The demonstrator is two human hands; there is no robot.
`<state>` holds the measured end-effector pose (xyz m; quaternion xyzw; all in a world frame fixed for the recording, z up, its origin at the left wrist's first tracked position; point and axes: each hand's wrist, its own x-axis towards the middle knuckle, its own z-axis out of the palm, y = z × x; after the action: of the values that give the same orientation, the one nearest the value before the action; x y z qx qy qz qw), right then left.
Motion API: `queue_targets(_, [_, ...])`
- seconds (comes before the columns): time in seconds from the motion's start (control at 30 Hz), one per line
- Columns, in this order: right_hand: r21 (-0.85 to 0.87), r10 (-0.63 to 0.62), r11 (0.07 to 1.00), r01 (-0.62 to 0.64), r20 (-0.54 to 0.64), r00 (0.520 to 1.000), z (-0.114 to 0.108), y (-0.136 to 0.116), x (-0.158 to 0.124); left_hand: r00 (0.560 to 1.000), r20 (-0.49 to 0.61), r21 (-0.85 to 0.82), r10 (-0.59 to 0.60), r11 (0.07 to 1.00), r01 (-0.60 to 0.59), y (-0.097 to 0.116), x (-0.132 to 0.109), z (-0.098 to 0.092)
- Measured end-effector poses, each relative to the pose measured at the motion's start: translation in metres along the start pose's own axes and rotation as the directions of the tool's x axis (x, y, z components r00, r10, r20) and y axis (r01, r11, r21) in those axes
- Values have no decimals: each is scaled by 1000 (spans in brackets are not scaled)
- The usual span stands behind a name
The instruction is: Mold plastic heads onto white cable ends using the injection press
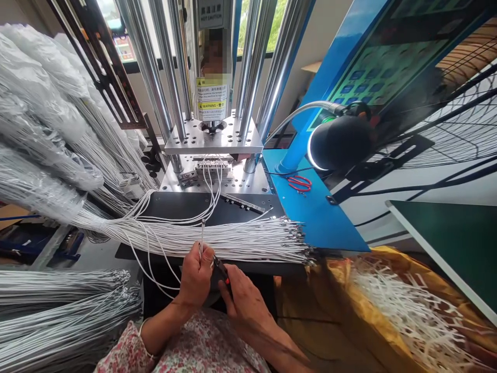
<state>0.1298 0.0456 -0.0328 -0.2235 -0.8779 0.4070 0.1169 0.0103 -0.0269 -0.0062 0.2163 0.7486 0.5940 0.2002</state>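
Note:
My left hand [196, 272] is closed in a pinch around a white cable [202, 235], whose end points up above the thumb. My right hand [246, 298] is wrapped around a dark hand tool with red on its handle [221, 270], which looks like pliers. The tool's tip is right beside my left fingers, and its jaws are mostly hidden. Just beyond both hands, a thick bundle of white cables [233, 238] lies across a black ledge. Several cables run up from it into the metal mould [213, 168] of a press.
Steel columns [267, 93] rise around the mould. On the blue surface [322, 217] lie red-handled scissors [298, 183]. A lamp [337, 142] hangs at right. More cable bundles [70, 300] lie at left. A yellow bag [341, 274] with white plastic scraps [411, 305] stands at right.

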Motion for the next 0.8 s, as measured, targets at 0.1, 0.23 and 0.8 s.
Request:
queue_targets(0.1, [66,16,998,-23,108,994,-11,-5,1,999,18,-41,-37,998,38,1,1,-2])
queue_targets(0.23, [460,34,870,-175,299,954,-27,-1,-1,913,336,-270,-229,906,327,1,7,-12])
queue_targets(0.8, [328,22,939,-106,250,968,-20,-1,-4,976,160,-115,-146,980,165,1,1,-7])
